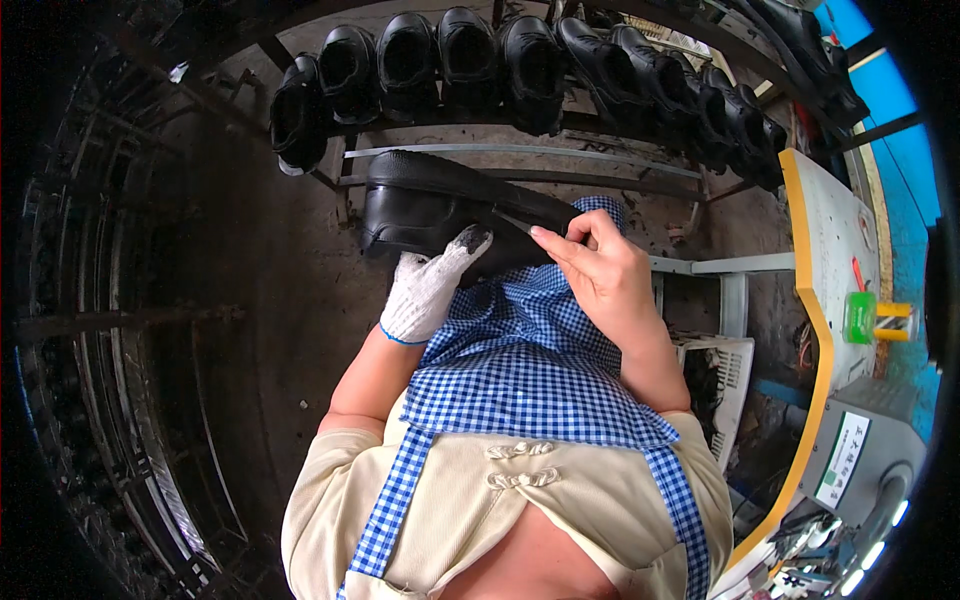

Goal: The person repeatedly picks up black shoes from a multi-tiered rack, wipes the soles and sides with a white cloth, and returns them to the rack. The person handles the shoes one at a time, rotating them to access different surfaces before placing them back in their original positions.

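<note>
A black shoe (415, 205) lies on its side above my lap, its thick sole turned away from me and its heel to the left. My left hand (428, 290), in a white knitted glove with a blackened thumb tip, grips it from below, thumb on the upper. My bare right hand (600, 262) is at the shoe's right part, thumb and forefinger pinched on a thin grey pointed piece (514, 219) that touches the side near the sole edge. Its exact kind is unclear. The remaining fingers are curled.
Ahead, a dark metal rack (440, 118) carries a row of several black shoes (467, 60). At right stands a yellow-edged white table (835, 215) with a green container (858, 318). Below it is a white plastic crate (735, 385). More dark racks (120, 325) line the left.
</note>
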A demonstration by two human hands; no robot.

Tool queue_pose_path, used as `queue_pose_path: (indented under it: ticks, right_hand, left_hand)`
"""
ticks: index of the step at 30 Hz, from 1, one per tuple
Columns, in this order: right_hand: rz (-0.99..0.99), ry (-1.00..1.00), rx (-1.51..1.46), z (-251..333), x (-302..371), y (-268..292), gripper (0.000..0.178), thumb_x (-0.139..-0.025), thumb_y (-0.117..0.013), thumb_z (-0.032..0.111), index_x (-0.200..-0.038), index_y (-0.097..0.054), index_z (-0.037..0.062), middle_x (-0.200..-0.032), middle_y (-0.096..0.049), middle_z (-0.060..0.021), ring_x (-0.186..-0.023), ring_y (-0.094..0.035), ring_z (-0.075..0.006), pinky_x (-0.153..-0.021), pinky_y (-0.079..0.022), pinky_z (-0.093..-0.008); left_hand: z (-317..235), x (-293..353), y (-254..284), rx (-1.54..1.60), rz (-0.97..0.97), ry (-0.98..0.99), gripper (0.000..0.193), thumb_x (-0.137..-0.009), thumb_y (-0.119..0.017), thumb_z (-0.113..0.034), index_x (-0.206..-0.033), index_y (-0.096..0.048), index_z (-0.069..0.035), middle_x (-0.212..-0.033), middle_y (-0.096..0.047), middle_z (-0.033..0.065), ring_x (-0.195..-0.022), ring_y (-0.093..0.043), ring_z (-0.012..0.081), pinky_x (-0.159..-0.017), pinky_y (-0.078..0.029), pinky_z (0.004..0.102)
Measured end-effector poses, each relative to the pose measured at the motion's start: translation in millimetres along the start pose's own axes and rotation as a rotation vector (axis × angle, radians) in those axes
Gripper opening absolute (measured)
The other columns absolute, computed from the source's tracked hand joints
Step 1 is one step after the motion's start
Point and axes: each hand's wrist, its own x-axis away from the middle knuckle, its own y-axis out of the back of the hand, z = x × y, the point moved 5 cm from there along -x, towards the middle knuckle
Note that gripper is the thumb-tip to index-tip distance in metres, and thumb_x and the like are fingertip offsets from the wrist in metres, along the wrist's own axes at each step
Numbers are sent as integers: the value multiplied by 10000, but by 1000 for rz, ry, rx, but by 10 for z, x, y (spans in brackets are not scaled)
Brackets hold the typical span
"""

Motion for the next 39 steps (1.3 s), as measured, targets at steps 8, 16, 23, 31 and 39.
queue_pose_path:
  ticks: [8,16,23,31,39]
  right_hand:
    - [-100,-70,-23,-55,-26,-46,309,-785,-753,108,-1086,-719,165,-838,-568,-37,-599,-600,-161,-512,-495,-297]
    - [-116,-18,-128,15,-265,-149,245,-730,-788,99,-968,-735,84,-841,-624,-35,-664,-657,-170,-561,-527,-272]
    - [-195,176,76,142,-241,-225,304,-680,-768,39,-974,-707,83,-884,-617,-14,-675,-650,-155,-526,-525,-260]
    - [-219,260,233,264,-201,-225,357,-625,-768,-4,-965,-672,47,-888,-596,-55,-623,-633,-179,-508,-506,-274]
    - [-269,45,82,-89,-348,-159,228,-710,-765,85,-854,-588,89,-867,-576,-41,-632,-644,-198,-508,-515,-298]
  left_hand:
    - [-1,-9,-51,322,-69,263,335,-876,-679,-64,-1200,-613,-10,-1128,-654,74,-997,-606,153,-884,-502,297]
    - [-28,32,-103,162,-25,180,280,-884,-663,-64,-1154,-636,6,-1092,-672,91,-973,-631,157,-846,-523,297]
    - [64,83,-14,-77,11,-41,244,-894,-625,-27,-1136,-623,2,-1112,-660,104,-993,-638,179,-841,-525,304]
    - [107,132,-16,-283,33,-159,244,-861,-651,-36,-1100,-621,6,-1064,-665,113,-961,-654,203,-813,-534,319]
    - [-80,97,-36,-152,98,5,281,-868,-644,-43,-1143,-630,13,-1104,-669,121,-984,-641,189,-840,-532,330]
